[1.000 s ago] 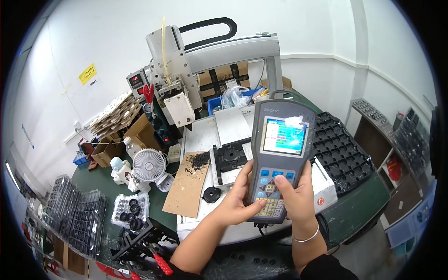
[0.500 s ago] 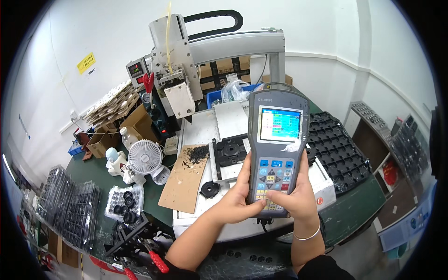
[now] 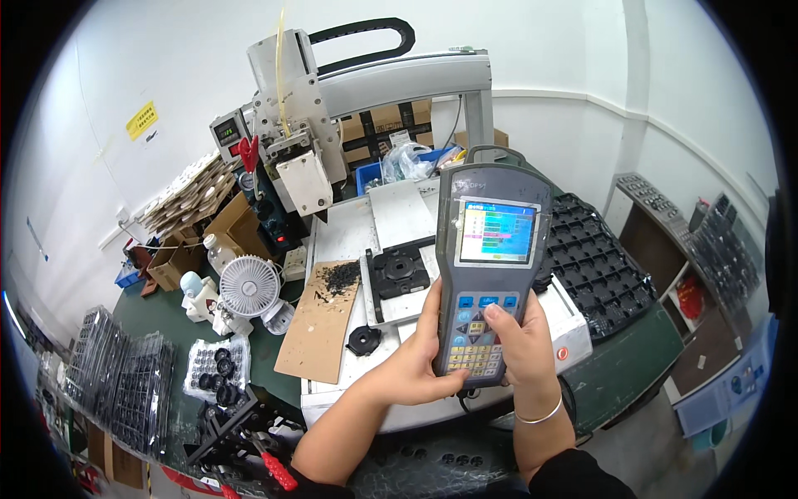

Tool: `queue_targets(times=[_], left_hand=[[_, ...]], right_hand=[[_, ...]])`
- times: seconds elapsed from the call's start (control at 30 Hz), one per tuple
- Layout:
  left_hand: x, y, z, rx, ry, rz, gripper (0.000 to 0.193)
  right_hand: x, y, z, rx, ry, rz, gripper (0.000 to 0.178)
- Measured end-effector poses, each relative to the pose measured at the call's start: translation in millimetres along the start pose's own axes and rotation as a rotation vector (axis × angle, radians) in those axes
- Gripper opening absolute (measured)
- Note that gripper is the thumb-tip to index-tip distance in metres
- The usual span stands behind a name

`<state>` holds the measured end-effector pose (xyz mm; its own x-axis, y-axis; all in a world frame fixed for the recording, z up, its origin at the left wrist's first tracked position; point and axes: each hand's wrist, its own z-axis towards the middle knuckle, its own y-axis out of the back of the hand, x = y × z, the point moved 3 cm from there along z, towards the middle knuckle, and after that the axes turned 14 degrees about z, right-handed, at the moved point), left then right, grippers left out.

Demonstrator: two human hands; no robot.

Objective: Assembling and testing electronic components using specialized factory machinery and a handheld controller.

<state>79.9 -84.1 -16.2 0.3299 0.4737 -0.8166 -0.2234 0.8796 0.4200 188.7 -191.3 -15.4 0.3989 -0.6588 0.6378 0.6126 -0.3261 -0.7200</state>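
A grey handheld controller point(image 3: 492, 279) with a lit colour screen and a keypad is held upright between my hands. My left hand point(image 3: 411, 364) grips its lower left side, the thumb lying along the bottom keys. The fingers of my right hand point(image 3: 529, 349) wrap round the lower right edge, and its thumb rests on the upper keypad, just below the blue buttons. Behind the controller, a black round-centred part point(image 3: 399, 273) sits in a metal fixture on the white machine bed. Another black part point(image 3: 363, 339) lies loose on the bed, near my left hand.
A dispensing machine head point(image 3: 303, 179) hangs over the bed at the left. A brown board point(image 3: 312, 341) carries black scraps. At left stand a white fan point(image 3: 249, 285) and a black clamp fixture point(image 3: 224, 428) with red handles. Black trays point(image 3: 594, 266) lie at right.
My right thumb has moved up from the lower keys to the upper keypad. The controller's screen shows a different layout. The surroundings have shifted slightly left in view.
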Motion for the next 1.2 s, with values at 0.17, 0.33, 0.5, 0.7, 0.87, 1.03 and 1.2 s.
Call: queue_targets(times=[0.17,0.33,0.5,0.7,0.87,1.03,1.2], left_hand=[[6.9,-3.3,1.1,0.04,-0.07,0.058,0.113],[4.6,0.7,-0.7,0.028,-0.089,0.057,0.115],[5.3,2.1,-8.4,0.047,-0.089,-0.062,0.115],[-12.0,19.1,-9.8,0.12,-0.258,-0.302,0.104],[-15.6,36.2,-34.8,-0.244,-0.239,0.654,0.085],[11.5,36.7,-84.3,-0.629,0.073,1.245,0.077],[26.3,30.3,-106.5,-0.629,0.388,1.33,0.081]], right_hand=[[1.2,10.0,2.0,0.069,0.076,-0.045,0.046],[7.3,4.5,-4.8,0.126,0.157,-0.154,0.044],[10.4,-0.2,-22.7,0.181,0.223,-0.148,0.043],[76.8,19.0,-101.6,-0.203,0.709,-0.189,0.043],[180.0,100.2,-143.2,-0.487,0.929,-0.293,0.041],[231.0,370.9,-207.4,-0.773,0.635,-0.637,0.043],[197.7,462.1,-185.8,-0.917,0.309,-0.721,0.049]])
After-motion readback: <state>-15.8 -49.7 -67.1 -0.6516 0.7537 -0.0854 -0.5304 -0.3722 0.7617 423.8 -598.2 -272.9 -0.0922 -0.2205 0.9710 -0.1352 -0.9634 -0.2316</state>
